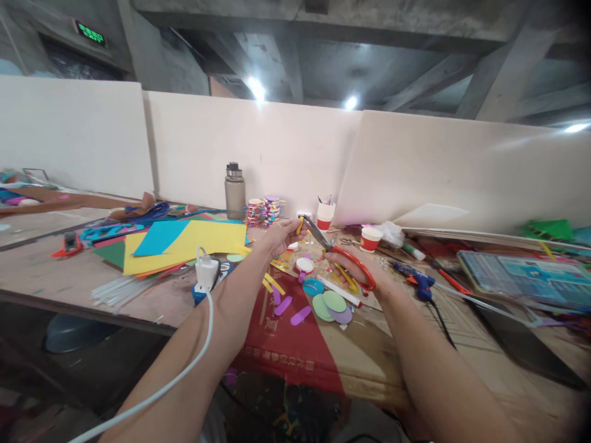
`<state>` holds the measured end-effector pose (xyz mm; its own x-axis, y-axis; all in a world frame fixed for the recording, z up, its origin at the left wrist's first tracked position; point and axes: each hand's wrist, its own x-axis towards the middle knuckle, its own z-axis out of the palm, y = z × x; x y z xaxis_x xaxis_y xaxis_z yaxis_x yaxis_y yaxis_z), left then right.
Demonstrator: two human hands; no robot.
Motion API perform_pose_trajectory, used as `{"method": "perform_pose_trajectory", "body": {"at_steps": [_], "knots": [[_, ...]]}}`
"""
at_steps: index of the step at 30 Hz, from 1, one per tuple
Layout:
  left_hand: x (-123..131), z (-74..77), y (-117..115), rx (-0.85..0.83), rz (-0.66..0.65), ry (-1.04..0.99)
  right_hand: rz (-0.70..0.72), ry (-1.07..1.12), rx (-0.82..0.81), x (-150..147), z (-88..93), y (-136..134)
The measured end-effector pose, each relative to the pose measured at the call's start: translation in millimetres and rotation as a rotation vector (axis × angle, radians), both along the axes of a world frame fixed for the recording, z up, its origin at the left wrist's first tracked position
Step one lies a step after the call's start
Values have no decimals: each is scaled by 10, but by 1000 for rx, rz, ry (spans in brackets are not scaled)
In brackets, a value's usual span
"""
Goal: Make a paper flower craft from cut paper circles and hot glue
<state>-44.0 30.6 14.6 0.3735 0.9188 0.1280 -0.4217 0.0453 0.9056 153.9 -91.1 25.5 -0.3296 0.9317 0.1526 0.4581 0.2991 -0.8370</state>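
Observation:
My left hand (pixel 282 237) pinches a small yellow strip (pixel 301 224) above the middle of the table. In my right hand (pixel 351 266) is a pair of scissors (pixel 355 264) with red and yellow handles. Their blades point up and left, with the tips at the yellow strip. Below my hands lie a small white-topped round piece (pixel 305 266), a blue disc (pixel 313 287), green discs (pixel 334 301), a purple disc (pixel 341 316) and purple strips (pixel 301 315). Yellow strips (pixel 274 283) are beside them.
Coloured sheets (pixel 203 237), a charger with a white cable (pixel 205 271) and a bottle (pixel 235 192) are at the left. Paper cups (pixel 325 215) and decorated stacks (pixel 272 210) stand behind. A blue glue gun (pixel 418 282) and plastic case (pixel 521 277) lie right.

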Motion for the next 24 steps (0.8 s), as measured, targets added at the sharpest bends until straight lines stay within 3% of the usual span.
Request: {"method": "perform_pose_trajectory", "body": {"at_steps": [9,24], "knots": [[-6,-46,10,77,-19,42,0,60,-58,-44,5,-43],[-21,-143,81,177,-46,79,21,190,-160,-27,-163,45]]}}
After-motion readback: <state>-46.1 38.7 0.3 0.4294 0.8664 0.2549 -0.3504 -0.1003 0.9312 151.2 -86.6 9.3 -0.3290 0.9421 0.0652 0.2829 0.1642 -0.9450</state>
